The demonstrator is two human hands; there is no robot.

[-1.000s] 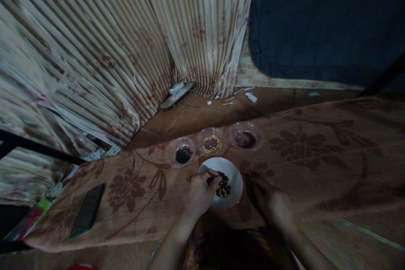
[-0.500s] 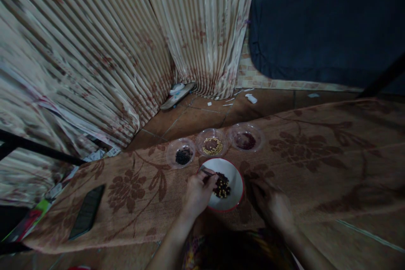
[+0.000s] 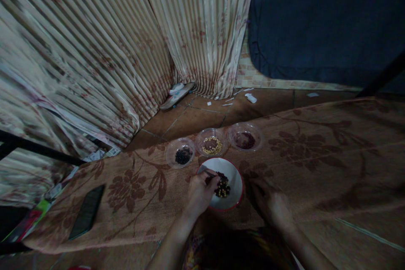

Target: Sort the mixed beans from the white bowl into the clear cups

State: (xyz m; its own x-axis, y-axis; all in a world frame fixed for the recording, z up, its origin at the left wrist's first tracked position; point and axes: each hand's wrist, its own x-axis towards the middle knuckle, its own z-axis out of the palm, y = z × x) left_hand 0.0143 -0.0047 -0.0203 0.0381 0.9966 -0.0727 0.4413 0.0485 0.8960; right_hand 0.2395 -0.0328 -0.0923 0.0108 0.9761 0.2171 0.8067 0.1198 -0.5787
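My left hand (image 3: 202, 190) reaches over the left rim of a white bowl with a red edge (image 3: 236, 181). Its fingers are pinched on a thin dark stick-like tool (image 3: 209, 173), whose kind I cannot make out. Inside the bowl lies a mix of dark and yellow beans (image 3: 223, 185), partly hidden by my fingertips. To the right of the bowl, my right hand (image 3: 274, 202) rests on the cloth in shadow, fingers stretched forward and holding nothing visible. Behind the bowl stand clear dishes of black beans (image 3: 182, 156), yellow beans (image 3: 211, 146) and dark red beans (image 3: 248, 140).
A brown flowered cloth (image 3: 303, 185) covers the long narrow surface. A phone (image 3: 87, 211) lies at its left end. Beyond are a striped curtain (image 3: 202, 29), a skateboard (image 3: 177, 96) and white scraps (image 3: 251, 98) on the tiled floor. Dark metal bars (image 3: 41, 147) stand at the left.
My left hand has shifted very slightly within the bowl, its fingers closer to the beans. The right hand stays in place, and the dishes have not moved.
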